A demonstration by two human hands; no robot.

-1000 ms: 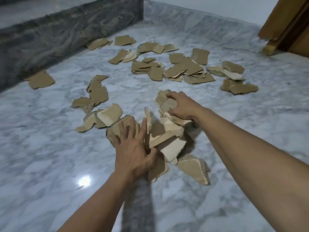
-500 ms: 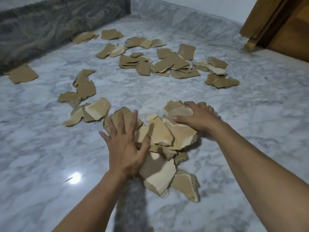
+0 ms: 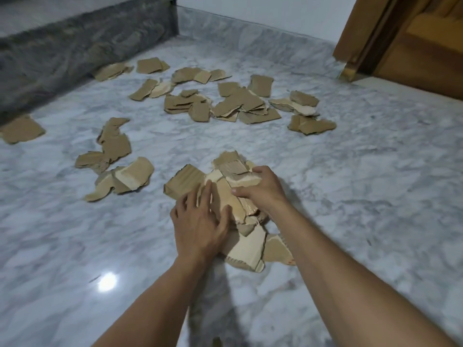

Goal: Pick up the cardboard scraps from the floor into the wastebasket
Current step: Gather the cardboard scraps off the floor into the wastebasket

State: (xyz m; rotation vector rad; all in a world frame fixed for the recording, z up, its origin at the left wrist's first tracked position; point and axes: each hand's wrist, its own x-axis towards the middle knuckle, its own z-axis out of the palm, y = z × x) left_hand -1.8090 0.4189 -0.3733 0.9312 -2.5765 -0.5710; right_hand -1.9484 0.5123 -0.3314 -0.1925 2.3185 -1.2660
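Note:
A heap of torn brown cardboard scraps (image 3: 248,246) lies on the marble floor (image 3: 350,196) between my hands. My left hand (image 3: 200,226) presses flat against the heap's left side, fingers straight and spread. My right hand (image 3: 263,191) curls over the top of the heap, thumb and fingers gripping several scraps. More scraps lie loose: a small group to the left (image 3: 120,176), a wide scatter further back (image 3: 240,103) and one piece at the far left (image 3: 21,132). No wastebasket is in view.
A dark marble step (image 3: 62,53) runs along the back left. A low marble skirting (image 3: 250,33) lines the far wall. A wooden door frame (image 3: 363,38) stands at the back right. A lamp's reflection (image 3: 107,282) shines on the floor near my left arm.
Both hands have drawn closer together, squeezing the heap tighter. My right hand has slid toward me over the scraps and curled round them. The view has shifted slightly.

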